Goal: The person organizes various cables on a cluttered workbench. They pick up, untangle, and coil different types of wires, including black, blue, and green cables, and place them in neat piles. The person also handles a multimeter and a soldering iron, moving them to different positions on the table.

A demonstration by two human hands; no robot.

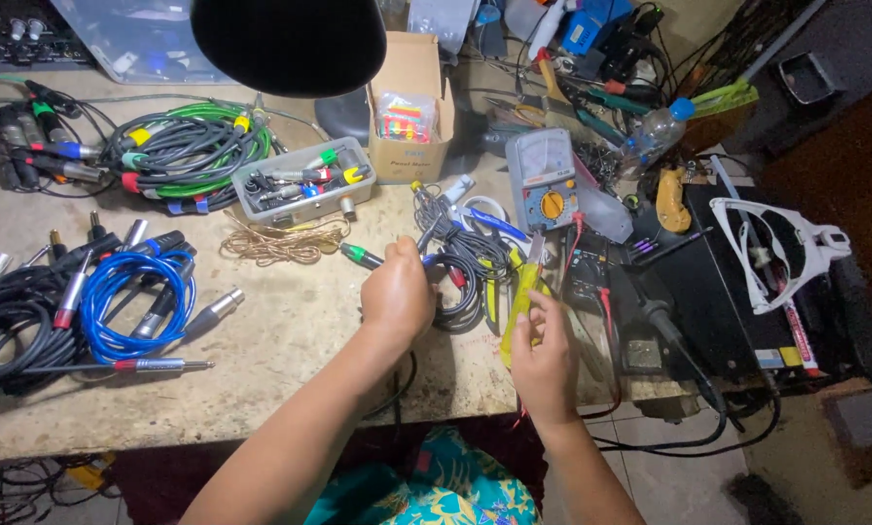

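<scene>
Closed around a green-collared cable plug (362, 256), the left hand (397, 297) is seen at the centre of the workbench (290, 350), the plug tip pointing toward ten o'clock. A yellow-handled tool (521, 297) is pinched between the fingers of the right hand (545, 365), at four o'clock from the left hand. A coil of dark cable (465, 262) lies between the two hands, reaching toward one o'clock. An analog multimeter (545, 180) is propped at one o'clock beyond it. A blue coiled cable (115, 297) lies far off at nine o'clock.
</scene>
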